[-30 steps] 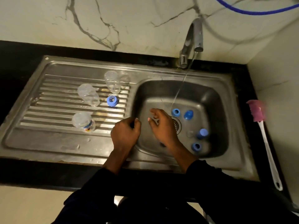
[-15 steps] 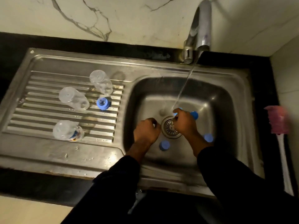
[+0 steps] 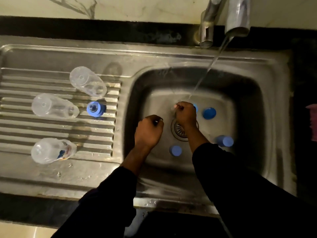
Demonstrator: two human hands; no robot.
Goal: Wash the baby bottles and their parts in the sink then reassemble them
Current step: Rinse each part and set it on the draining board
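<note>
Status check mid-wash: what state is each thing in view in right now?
tap, running, stream falling into the basin
clear bottles, three set apart on the drainboard
blue ring, standing on the drainboard beside them
blue parts, loose on the basin floor
left hand, fingers curled, hold unclear
right hand, pinching a small clear piece under the stream
pink brush, at the right edge, untouched

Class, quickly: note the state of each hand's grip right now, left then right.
Left hand: fingers curled; whether it holds anything cannot be told.
Right hand: closed, pinching a small clear part under the tap water.
</note>
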